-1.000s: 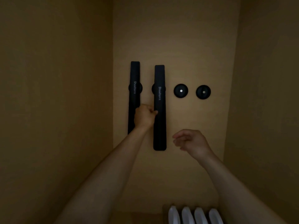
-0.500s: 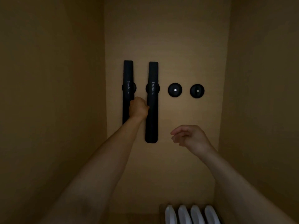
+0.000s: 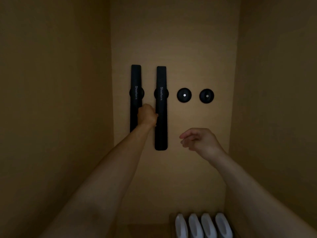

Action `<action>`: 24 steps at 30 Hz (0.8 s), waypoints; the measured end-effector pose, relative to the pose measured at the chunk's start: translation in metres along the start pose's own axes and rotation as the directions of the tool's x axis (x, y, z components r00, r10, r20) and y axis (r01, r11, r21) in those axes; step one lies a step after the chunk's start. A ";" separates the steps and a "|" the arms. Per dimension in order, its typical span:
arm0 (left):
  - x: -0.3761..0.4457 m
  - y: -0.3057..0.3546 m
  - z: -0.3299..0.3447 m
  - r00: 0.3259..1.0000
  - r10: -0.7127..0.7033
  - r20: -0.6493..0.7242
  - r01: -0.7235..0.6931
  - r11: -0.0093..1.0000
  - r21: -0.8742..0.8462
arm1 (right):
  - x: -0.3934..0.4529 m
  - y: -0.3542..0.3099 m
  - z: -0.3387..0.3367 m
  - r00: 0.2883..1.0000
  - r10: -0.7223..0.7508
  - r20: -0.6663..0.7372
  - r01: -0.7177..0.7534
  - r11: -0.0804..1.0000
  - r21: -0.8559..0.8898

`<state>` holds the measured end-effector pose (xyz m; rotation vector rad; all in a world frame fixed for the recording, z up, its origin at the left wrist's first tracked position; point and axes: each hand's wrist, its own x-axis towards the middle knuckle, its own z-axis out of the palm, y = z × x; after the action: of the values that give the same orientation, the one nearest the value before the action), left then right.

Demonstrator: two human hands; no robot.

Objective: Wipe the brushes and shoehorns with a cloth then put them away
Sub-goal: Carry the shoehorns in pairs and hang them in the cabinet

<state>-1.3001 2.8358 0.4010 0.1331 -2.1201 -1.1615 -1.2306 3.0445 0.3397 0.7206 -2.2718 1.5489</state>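
Observation:
Two long black shoehorns hang upright on the tan back wall of a dim niche. The left shoehorn (image 3: 135, 93) sits on its round black mount. The right shoehorn (image 3: 161, 109) also lies over a mount. My left hand (image 3: 147, 115) is between them, fingers curled against the right shoehorn's left edge at mid-length and covering part of the left one. My right hand (image 3: 200, 141) hovers lower right of the shoehorns, fingers loosely curled and holding nothing. No cloth or brush is in sight.
Two bare round black wall mounts (image 3: 184, 95) (image 3: 206, 96) with pale centres sit right of the shoehorns. Several white rounded objects (image 3: 202, 225) stand in a row at the bottom right. Side walls (image 3: 51, 117) close in the niche left and right.
The right shoehorn has shifted slightly up against its mount, held by my left hand. My right hand has barely moved.

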 end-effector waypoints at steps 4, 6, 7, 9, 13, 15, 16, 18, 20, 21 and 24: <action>-0.003 0.002 -0.001 1.000 0.002 0.019 -0.003 0.999 0.035 | -0.003 -0.003 -0.003 1.000 0.010 -0.009 -0.010 1.000 -0.012; -0.004 0.001 -0.003 0.999 0.034 0.022 -0.036 0.995 0.089 | -0.006 -0.004 -0.004 1.000 0.019 -0.018 -0.019 1.000 -0.024; -0.006 0.001 -0.005 0.998 0.055 0.017 -0.057 0.990 0.127 | -0.007 -0.004 -0.005 1.000 0.023 -0.020 -0.023 0.999 -0.029; -0.010 0.003 -0.009 0.995 0.099 -0.006 -0.096 0.976 0.198 | -0.009 -0.004 -0.005 0.999 0.029 -0.034 -0.031 0.999 -0.037; -0.021 0.005 -0.014 0.975 0.215 -0.052 -0.189 0.932 0.309 | -0.011 -0.001 -0.003 0.997 0.034 -0.071 -0.040 0.996 -0.085; -0.029 0.005 -0.014 0.966 0.252 -0.054 -0.224 0.923 0.314 | -0.011 0.002 -0.001 0.995 0.036 -0.091 -0.047 0.993 -0.113; -0.033 0.005 -0.013 0.962 0.267 -0.050 -0.239 0.919 0.313 | -0.011 0.003 0.000 0.994 0.031 -0.106 -0.045 0.991 -0.127; -0.044 0.006 -0.011 0.954 0.299 -0.028 -0.274 0.903 0.331 | -0.012 0.006 0.001 0.990 0.015 -0.139 -0.039 0.985 -0.168; -0.058 0.008 -0.012 0.946 0.325 0.004 -0.303 0.878 0.370 | -0.014 0.007 0.000 0.987 0.004 -0.159 -0.038 0.977 -0.210; -0.066 0.009 -0.013 0.943 0.331 0.024 -0.313 0.864 0.394 | -0.016 0.007 -0.001 0.987 0.006 -0.161 -0.042 0.974 -0.224; -0.090 0.015 -0.020 0.943 0.315 0.104 -0.326 0.822 0.466 | -0.023 0.005 -0.004 0.989 0.026 -0.146 -0.061 0.969 -0.240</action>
<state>-1.2172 2.8667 0.3712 -0.0173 -2.3012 -0.4271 -1.2150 3.0552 0.3257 0.4814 -2.3292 1.2631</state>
